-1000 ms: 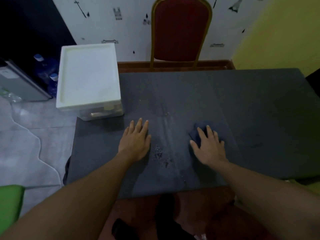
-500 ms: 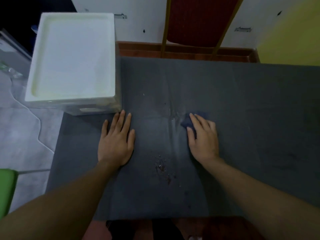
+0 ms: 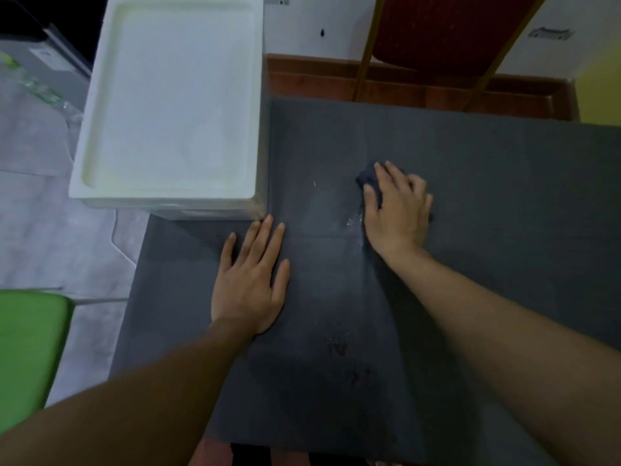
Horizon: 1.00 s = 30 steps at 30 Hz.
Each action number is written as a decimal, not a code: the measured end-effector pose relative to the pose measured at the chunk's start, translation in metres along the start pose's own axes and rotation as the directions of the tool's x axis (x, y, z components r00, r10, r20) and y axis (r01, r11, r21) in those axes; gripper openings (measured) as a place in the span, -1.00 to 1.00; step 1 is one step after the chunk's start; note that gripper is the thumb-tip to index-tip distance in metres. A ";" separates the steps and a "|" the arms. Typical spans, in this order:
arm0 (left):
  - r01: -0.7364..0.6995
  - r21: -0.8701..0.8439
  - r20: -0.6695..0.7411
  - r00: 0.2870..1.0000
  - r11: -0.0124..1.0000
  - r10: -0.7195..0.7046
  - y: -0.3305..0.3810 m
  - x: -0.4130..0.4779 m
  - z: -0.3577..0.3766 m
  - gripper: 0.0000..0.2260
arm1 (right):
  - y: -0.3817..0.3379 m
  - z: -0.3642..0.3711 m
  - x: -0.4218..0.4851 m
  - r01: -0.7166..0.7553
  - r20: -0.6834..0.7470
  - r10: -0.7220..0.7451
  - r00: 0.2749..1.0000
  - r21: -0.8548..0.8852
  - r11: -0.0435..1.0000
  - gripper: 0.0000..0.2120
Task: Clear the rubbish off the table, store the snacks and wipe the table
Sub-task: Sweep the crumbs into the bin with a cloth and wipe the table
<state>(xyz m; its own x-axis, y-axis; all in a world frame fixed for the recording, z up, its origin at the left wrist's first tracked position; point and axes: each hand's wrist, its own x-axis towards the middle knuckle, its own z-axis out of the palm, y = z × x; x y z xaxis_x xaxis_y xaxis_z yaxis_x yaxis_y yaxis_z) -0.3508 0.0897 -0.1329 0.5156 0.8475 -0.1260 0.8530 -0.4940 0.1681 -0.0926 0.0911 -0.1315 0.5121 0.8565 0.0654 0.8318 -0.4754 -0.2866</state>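
A dark grey table (image 3: 487, 196) fills the middle of the view. My right hand (image 3: 396, 213) presses a dark blue cloth (image 3: 368, 178) flat against the table top, and only the cloth's far edge shows past my fingers. My left hand (image 3: 250, 284) lies flat on the table with fingers spread, holding nothing. A wet streak (image 3: 353, 222) shines just left of my right hand. Small dark crumbs or stains (image 3: 339, 349) dot the near part of the table.
A clear storage box with a white lid (image 3: 168, 102) stands on the table's far left corner, just beyond my left fingertips. A red chair with a gold frame (image 3: 437, 31) is behind the table. A green seat (image 3: 27, 351) is at the left, over grey floor.
My right hand has pushed the cloth away from me, toward the table's far side, leaving the crumbs behind it. My head has leaned forward, so the table and box look nearer.
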 end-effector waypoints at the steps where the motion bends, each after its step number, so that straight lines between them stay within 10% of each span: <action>1: -0.001 -0.001 0.001 1.000 1.000 0.001 0.000 0.000 0.000 -0.48 | -0.010 0.000 -0.005 0.046 0.007 -0.046 0.999 0.014 0.999 -0.53; 8: -0.003 -0.002 0.006 1.000 1.000 0.003 0.000 0.001 -0.002 -0.47 | 0.019 -0.009 0.001 0.689 0.112 -0.690 0.715 0.056 0.723 -0.52; 14: -0.007 0.000 0.021 1.000 1.000 0.007 0.000 0.003 -0.002 -0.46 | -0.022 0.014 0.104 0.153 -0.036 -0.151 0.988 0.054 0.987 -0.56; 17: -0.005 0.001 0.033 0.999 1.000 0.005 -0.001 0.003 -0.002 -0.45 | -0.046 0.020 0.084 0.297 -0.049 -0.293 0.955 0.161 0.941 -0.61; 22: 0.000 0.012 0.044 0.999 1.000 0.000 0.000 0.003 -0.004 -0.45 | -0.038 0.020 0.051 0.713 -0.015 -0.719 0.695 0.142 0.686 -0.62; 27: -0.007 0.020 0.052 0.999 1.000 0.006 -0.001 0.004 -0.004 -0.45 | -0.061 0.027 0.123 0.271 -0.035 -0.268 0.963 0.113 0.956 -0.59; 30: -0.010 0.017 0.050 0.999 1.000 0.009 -0.002 0.004 -0.004 -0.45 | -0.080 0.030 0.101 0.313 -0.050 -0.309 0.950 0.216 0.925 -0.60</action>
<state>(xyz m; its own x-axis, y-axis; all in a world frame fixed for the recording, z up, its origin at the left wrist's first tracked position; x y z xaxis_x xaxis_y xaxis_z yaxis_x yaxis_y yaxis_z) -0.3509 0.0946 -0.1300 0.5266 0.8324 -0.1728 0.8492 -0.5055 0.1529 -0.1138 0.2216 -0.1305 0.2398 0.9502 0.1988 0.8830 -0.1284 -0.4515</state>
